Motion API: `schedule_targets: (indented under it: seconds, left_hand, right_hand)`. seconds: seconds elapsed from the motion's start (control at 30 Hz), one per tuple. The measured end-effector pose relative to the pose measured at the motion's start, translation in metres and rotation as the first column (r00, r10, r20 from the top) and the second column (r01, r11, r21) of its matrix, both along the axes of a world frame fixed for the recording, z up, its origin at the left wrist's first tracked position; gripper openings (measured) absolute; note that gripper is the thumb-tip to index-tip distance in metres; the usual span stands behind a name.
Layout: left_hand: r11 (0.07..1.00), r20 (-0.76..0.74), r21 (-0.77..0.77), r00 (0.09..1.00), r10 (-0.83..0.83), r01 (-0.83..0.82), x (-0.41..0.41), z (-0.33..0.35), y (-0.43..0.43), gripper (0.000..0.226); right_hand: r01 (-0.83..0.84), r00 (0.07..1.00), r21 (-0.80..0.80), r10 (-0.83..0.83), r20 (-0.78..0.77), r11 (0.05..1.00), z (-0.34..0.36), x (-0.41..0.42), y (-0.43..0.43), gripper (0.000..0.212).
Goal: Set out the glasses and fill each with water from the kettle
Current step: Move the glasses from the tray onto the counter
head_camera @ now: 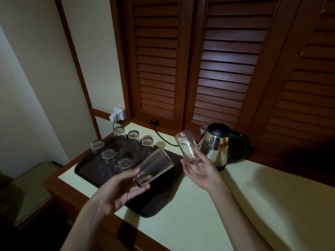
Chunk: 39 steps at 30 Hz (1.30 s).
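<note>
Both bare forearms reach in from the near edge. Left hand (pixel 123 189) palm-up, fingers (pixel 142 187) curled round base of tilted glass (pixel 154 166). Right hand (pixel 201 172), farther and to the right, grips second glass (pixel 186 145) low, both raised.

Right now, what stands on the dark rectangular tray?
Six clear drinking glasses stand on the dark rectangular tray, apparently upside down. The left hand and its held glass cover the tray's near part, so anything there is hidden.
</note>
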<state>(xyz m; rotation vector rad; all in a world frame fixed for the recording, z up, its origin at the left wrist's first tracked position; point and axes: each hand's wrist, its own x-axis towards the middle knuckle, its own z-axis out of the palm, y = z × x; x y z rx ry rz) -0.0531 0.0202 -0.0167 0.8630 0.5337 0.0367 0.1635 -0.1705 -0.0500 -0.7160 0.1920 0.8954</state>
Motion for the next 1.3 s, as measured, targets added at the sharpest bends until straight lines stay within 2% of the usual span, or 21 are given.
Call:
schedule_targets:
  seconds: [0.07,0.13,0.17,0.27,0.3,0.4,0.47,0.53,0.6,0.7,0.87,0.97,1.03,1.1,1.13,1.17,1.23,1.3]
  left_hand:
    - [0.996,0.113,-0.087,0.993,0.039,-0.029,-0.001,-0.012,-0.02,0.059]
    - [0.996,0.163,-0.089,0.987,-0.005,0.02,0.0,-0.02,-0.038,0.081]
    - [0.997,0.168,-0.053,0.985,-0.042,0.051,0.001,-0.025,-0.046,0.086]
    - [0.989,0.18,0.141,0.981,-0.074,0.049,0.009,-0.036,-0.07,0.095]
    - [0.974,0.178,0.228,0.982,-0.06,0.018,0.012,-0.039,-0.078,0.093]
    - [0.855,0.174,0.515,0.984,-0.033,-0.063,0.015,-0.047,-0.104,0.083]
    - [0.714,0.118,0.695,0.993,0.002,-0.084,0.018,-0.057,-0.122,0.089]
    - [0.557,0.027,0.827,0.995,0.096,-0.077,0.019,-0.064,-0.139,0.077]
    - [0.492,0.006,0.867,0.989,0.148,-0.078,0.019,-0.069,-0.156,0.067]
    - [0.432,0.007,0.897,0.981,0.196,-0.092,0.018,-0.075,-0.176,0.058]
    - [0.465,-0.005,0.869,0.935,0.355,-0.172,0.02,-0.065,-0.21,0.013]
    - [0.439,-0.037,0.891,0.945,0.325,-0.116,0.023,-0.066,-0.212,0.019]
    - [0.351,-0.076,0.936,0.963,0.258,-0.02,0.023,-0.07,-0.202,0.034]
    - [0.189,-0.175,0.971,0.973,0.149,0.145,0.021,-0.074,-0.184,0.065]
    - [0.122,-0.216,0.972,0.968,0.13,0.201,0.018,-0.073,-0.174,0.08]
    - [0.085,-0.225,0.973,0.963,0.151,0.214,0.013,-0.07,-0.163,0.089]
    - [-0.024,-0.124,0.991,0.962,0.242,0.133,0.0,-0.058,-0.137,0.088]
    - [-0.125,-0.039,0.989,0.943,0.33,0.084,-0.008,-0.042,-0.108,0.068]
  right_hand:
    - [-0.046,0.998,0.059,0.049,-0.035,0.997,-0.006,-0.006,-0.023,0.045]
    - [-0.068,0.996,0.003,0.067,0.05,0.998,-0.012,-0.009,-0.041,0.039]
    - [-0.06,0.99,-0.037,0.064,0.126,0.998,-0.014,-0.009,-0.049,0.046]
    - [0.005,0.92,-0.211,0.078,0.384,0.977,-0.02,-0.005,-0.069,0.087]
    - [0.053,0.88,-0.294,0.095,0.466,0.954,-0.021,-0.004,-0.074,0.089]
    - [0.158,0.781,-0.455,0.171,0.601,0.876,-0.026,0.001,-0.076,0.07]
    - [0.189,0.753,-0.511,0.21,0.623,0.839,-0.032,0.004,-0.072,0.063]
    - [0.241,0.715,-0.569,0.253,0.652,0.786,-0.038,0.007,-0.065,0.065]
    - [0.286,0.661,-0.609,0.308,0.685,0.74,-0.047,0.011,-0.062,0.068]
    - [0.34,0.59,-0.658,0.393,0.706,0.672,-0.051,0.011,-0.063,0.063]
    - [0.323,0.568,-0.688,0.448,0.69,0.65,-0.053,0.006,-0.064,0.065]
    - [0.309,0.546,-0.725,0.51,0.665,0.615,-0.053,0.005,-0.064,0.074]
    - [0.308,0.538,-0.755,0.549,0.64,0.579,-0.053,0.003,-0.066,0.083]
    - [0.385,0.542,-0.744,0.518,0.661,0.547,-0.048,-0.002,-0.074,0.086]
    - [0.48,0.523,-0.699,0.467,0.713,0.531,-0.042,-0.006,-0.078,0.082]
    - [0.591,0.466,-0.62,0.409,0.784,0.516,-0.034,-0.009,-0.081,0.075]
    - [0.746,0.289,-0.431,0.337,0.896,0.507,-0.01,-0.02,-0.078,0.063]
    - [0.772,0.129,-0.309,0.34,0.931,0.555,0.019,-0.029,-0.055,0.051]
